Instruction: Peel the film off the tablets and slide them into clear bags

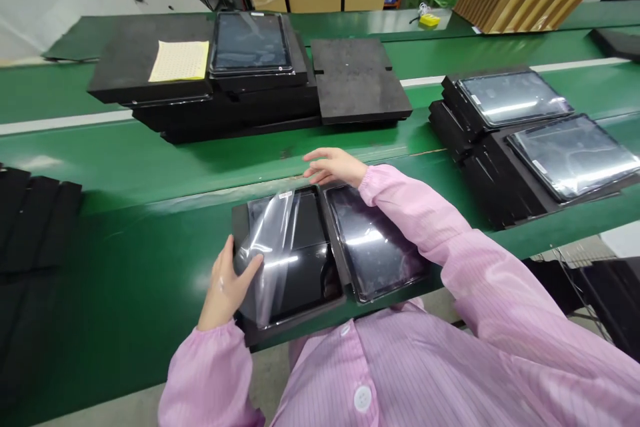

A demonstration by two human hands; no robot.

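A dark-screened tablet (310, 273) lies on a black foam board (241, 223) in front of me. Clear plastic film (273, 240) covers its left part, and its right edge is curled up. My left hand (227, 283) is at the left side, thumb over the film and fingers along the foam edge. Close against this tablet on the right lies a second tablet (375, 240) with a glossy face. Above the far edges of the two tablets, my right hand (333, 165) has its fingers stretched out to the left, holding nothing.
Beyond, black foam boards (255, 103) are stacked with a tablet (251, 43) and a yellow label sheet (179, 61) on top. More foam (360, 83) lies beside them. At right, tablets (583, 153) rest on foam stacks; foam pieces (37, 220) stand at left.
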